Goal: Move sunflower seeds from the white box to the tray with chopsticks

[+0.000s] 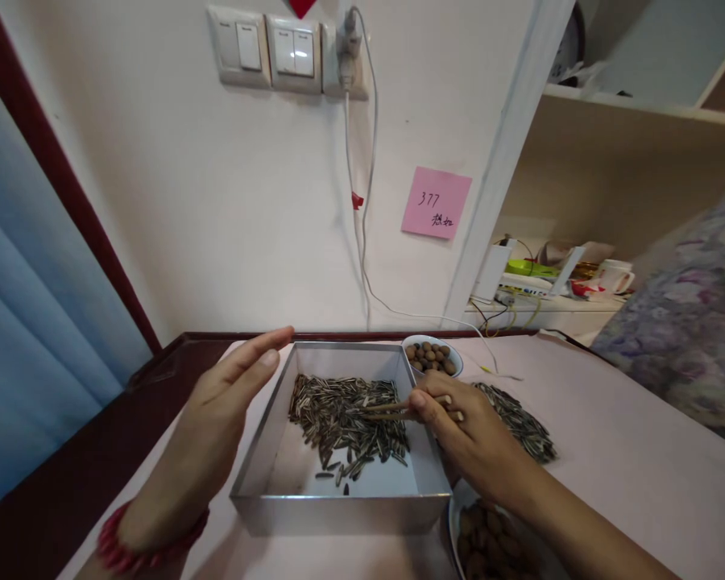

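A square metal box (341, 515) stands in front of me with striped sunflower seeds (338, 415) heaped toward its back and a few loose ones near the front. My right hand (474, 439) grips a pair of wooden chopsticks (383, 415) over the box's right wall, their tips among the seeds. On the left, my left hand (214, 411) is held up beside the box wall with its fingers stretched out and nothing in it. A second pile of sunflower seeds (519, 423) lies on the table to the right, partly behind my right hand.
A bowl of round brown nuts (430, 356) sits behind the box's right corner. Below my right forearm is another bowl of brown nuts (489, 544), partly covered. A white cable (423, 314) runs down the wall onto the table (616, 427). A person in flowered clothing (689, 314) is at the right.
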The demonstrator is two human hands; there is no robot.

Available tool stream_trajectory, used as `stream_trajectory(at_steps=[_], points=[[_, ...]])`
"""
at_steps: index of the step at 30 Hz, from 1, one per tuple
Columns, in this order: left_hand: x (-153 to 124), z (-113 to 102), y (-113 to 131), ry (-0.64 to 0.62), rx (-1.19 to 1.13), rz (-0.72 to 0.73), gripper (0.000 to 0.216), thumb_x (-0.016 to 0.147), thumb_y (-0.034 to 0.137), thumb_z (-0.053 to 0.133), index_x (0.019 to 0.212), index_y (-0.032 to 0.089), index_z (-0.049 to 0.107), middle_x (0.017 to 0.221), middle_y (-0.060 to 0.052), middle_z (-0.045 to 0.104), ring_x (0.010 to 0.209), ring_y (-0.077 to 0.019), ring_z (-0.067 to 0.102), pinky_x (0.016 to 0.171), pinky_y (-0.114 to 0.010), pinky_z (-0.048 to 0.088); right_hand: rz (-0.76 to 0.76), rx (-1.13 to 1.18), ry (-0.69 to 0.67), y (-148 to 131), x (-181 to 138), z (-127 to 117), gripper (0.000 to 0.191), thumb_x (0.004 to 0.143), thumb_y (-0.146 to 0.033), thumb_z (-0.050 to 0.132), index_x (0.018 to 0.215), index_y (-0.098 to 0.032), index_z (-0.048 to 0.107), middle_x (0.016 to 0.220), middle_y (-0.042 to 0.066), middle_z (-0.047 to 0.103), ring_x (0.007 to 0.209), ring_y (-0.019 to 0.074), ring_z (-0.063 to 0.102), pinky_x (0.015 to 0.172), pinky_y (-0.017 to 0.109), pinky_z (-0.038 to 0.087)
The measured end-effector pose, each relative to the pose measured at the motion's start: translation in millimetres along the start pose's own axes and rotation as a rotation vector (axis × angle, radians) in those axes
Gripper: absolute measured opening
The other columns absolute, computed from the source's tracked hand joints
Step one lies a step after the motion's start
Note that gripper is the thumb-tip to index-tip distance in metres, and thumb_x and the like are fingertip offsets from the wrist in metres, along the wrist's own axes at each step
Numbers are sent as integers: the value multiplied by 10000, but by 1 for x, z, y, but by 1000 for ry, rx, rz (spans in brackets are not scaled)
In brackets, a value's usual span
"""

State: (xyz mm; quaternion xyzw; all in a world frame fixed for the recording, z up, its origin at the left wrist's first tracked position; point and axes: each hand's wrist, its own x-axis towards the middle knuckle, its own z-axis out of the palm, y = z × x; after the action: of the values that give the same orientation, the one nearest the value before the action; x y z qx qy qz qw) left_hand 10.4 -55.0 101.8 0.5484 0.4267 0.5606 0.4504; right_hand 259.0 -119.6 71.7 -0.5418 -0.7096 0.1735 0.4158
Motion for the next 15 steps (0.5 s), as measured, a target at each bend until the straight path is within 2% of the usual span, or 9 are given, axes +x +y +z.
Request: stream_trajectory(at_steps=[3, 5, 9, 12, 15], points=[[19, -7, -28, -77, 127, -92, 435, 759, 326, 667, 1188, 275, 615, 1373, -19, 507, 1338, -274, 345, 1121, -376, 237, 6, 11, 45, 1, -3, -3, 341, 922, -414, 397, 687, -191, 506, 683, -7, 501, 652, 124, 476, 604, 262, 362], [26, -12, -49, -135, 121, -164, 487, 762, 329, 659, 1240, 276, 577, 1428, -28, 438, 1355, -268, 315, 1126, -380, 213, 7, 29, 69, 0, -8, -7, 335, 919, -411, 406, 697, -191, 525, 690, -2, 512, 654, 128, 484, 605, 265, 375], [36, -17, -78, -190, 38, -185, 577, 741, 302, 670, 1299, 270, 525, 1461, -29, 377, 1371, -251, 277, 1130, -355, 190, 2, 75, 139, -8, -22, -23, 294, 923, -377, 410, 783, -197, 595, 773, 29, 575, 736, 155, 534, 645, 283, 422], [42, -19, -85, -200, -43, -241, 580, 727, 282, 666, 1292, 262, 532, 1448, -22, 395, 1352, -250, 319, 1117, -341, 230, -55, 27, 290, -14, -38, -48, 220, 911, -327, 445, 867, -231, 638, 861, 42, 614, 824, 180, 569, 689, 297, 458], [46, -21, -87, -201, -76, -289, 565, 683, 251, 688, 1238, 262, 584, 1424, -9, 426, 1339, -259, 340, 1100, -312, 272, -75, -64, 493, 1, -60, -81, 203, 902, -326, 455, 906, -280, 653, 941, 40, 624, 917, 210, 575, 731, 323, 478]])
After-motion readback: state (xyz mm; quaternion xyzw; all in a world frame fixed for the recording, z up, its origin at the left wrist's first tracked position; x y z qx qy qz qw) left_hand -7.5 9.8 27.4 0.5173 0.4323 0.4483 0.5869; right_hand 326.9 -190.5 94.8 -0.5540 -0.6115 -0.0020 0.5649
